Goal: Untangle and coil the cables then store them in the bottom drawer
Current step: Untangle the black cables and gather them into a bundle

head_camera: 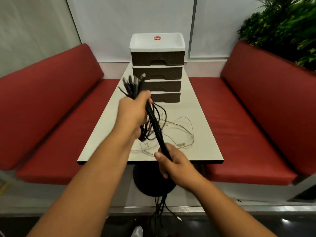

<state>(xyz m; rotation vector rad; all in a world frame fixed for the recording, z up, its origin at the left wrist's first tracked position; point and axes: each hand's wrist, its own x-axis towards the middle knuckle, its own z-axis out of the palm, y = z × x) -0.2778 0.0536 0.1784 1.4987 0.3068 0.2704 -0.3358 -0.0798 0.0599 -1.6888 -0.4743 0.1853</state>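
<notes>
Booth setting: pale table (201, 120) between two red padded benches (56, 103), white wall behind, foliage at far right. A brown four-drawer unit (157, 71) stands at the far end of the table; all drawers look closed, including the bottom drawer (165, 97). Left hand (135, 112) is wrapped round a bundle of black cables (154, 124) just below the plug ends, which fan upward past the knuckles. Right hand (174, 162), nearer, grips the same bundle lower down, fingers curled about it; the loose tails hang past the near table edge toward the floor. Thin white cables (181, 132) lie in slack loops on the table, apart from both hands. Judged step: gathering and straightening the black set, coiling not yet begun. Next move likely calls for drawing the tails up and winding them into loops without snagging; the white cables and the drawer remain to be dealt with. Black leads look stiff, glossy, partly crossed.
</notes>
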